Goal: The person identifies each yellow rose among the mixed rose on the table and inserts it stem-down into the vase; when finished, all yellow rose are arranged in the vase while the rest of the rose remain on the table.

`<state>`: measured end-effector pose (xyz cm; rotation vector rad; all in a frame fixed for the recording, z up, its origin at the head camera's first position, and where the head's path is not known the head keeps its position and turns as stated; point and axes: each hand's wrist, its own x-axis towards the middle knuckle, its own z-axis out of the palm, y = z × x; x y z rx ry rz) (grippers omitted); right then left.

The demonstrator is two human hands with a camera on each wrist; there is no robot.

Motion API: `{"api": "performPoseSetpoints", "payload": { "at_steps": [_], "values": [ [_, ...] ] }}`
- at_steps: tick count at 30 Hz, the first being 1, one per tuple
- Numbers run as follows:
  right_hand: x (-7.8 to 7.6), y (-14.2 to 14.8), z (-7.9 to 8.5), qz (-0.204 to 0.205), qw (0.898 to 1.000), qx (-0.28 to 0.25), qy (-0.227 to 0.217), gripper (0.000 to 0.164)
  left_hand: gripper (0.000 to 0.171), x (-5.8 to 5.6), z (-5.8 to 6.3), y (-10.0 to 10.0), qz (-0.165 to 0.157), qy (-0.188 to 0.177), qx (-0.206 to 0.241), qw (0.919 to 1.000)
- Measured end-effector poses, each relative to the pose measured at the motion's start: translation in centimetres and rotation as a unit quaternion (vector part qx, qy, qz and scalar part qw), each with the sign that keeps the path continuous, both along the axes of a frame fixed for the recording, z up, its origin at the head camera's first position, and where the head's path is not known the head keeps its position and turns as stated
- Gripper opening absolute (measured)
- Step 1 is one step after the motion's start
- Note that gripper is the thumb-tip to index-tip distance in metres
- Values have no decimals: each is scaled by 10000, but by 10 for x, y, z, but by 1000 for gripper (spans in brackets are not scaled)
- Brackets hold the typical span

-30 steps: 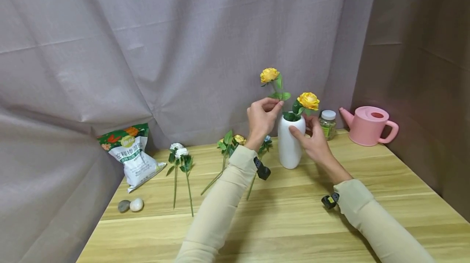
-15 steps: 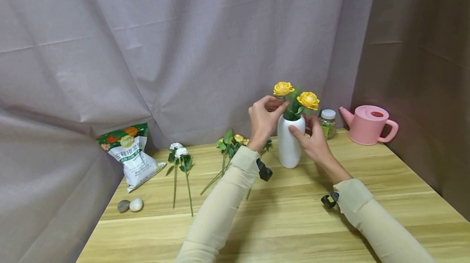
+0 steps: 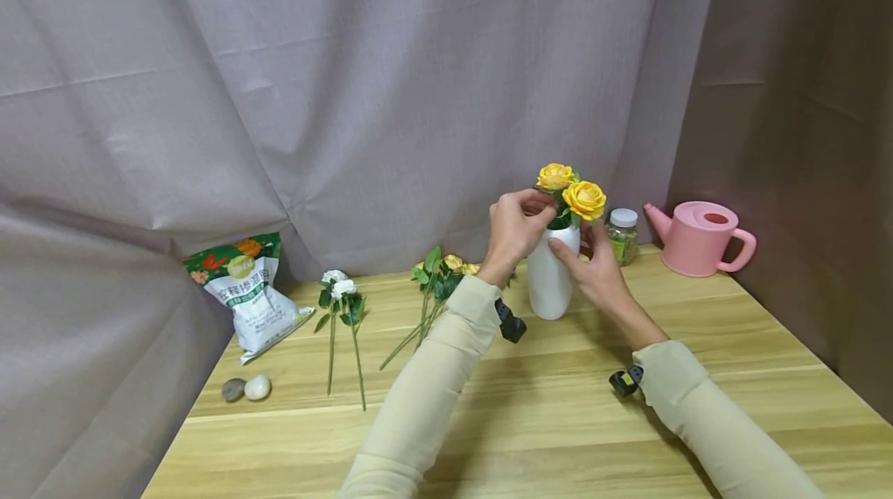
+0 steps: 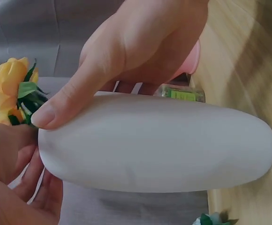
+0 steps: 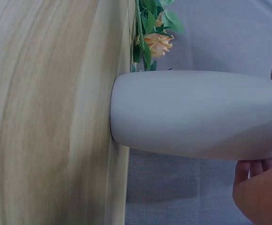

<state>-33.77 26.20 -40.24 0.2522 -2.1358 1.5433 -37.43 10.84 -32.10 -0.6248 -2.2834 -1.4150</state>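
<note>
A white vase (image 3: pixel 549 282) stands upright on the table, with two yellow roses at its mouth. The front rose (image 3: pixel 584 200) leans right; the back rose (image 3: pixel 555 176) rises just behind it. With curled fingers my left hand (image 3: pixel 515 228) pinches the back rose low down, right at the rim; its stem is hidden by the fingers and vase. My right hand (image 3: pixel 596 266) grips the vase's upper right side. In the left wrist view, the thumb of the right hand (image 4: pixel 131 51) lies across the vase near its rim.
Left of the vase lie yellow roses (image 3: pixel 453 263) and white roses (image 3: pixel 339 288) on long stems. A fertilizer-like bag (image 3: pixel 254 297) and two stones (image 3: pixel 246 388) are farther left. A lidded jar (image 3: pixel 623 235) and a pink watering can (image 3: pixel 700 239) stand to the right.
My left hand has brought the second yellow rose right and down, from beside the vase to its mouth, close behind the other rose. The right hand has stayed on the vase.
</note>
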Motion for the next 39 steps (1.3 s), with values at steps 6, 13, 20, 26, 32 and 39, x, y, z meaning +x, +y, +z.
{"api": "performPoseSetpoints", "payload": {
  "at_steps": [6,13,20,26,32,39],
  "values": [
    [-5,3,-4,48,10000,5,45,75,10,0,-2,3,278,-60,29,9996],
    [12,-8,12,19,10000,-18,-65,70,22,-2,-8,-7,111,-31,453,9989],
    [20,-15,20,4,10000,-49,-38,66,16,-1,-14,-57,-12,-40,682,9977],
    [19,-16,19,43,10000,-27,-73,64,13,0,-34,-122,286,-376,689,9965],
    [11,-13,13,5,9998,-81,-208,67,12,3,-70,-176,804,-879,243,9926],
    [-6,-5,-7,-122,9999,-93,-18,63,6,10,-114,-205,876,-1162,-535,9879]
  ]
}}
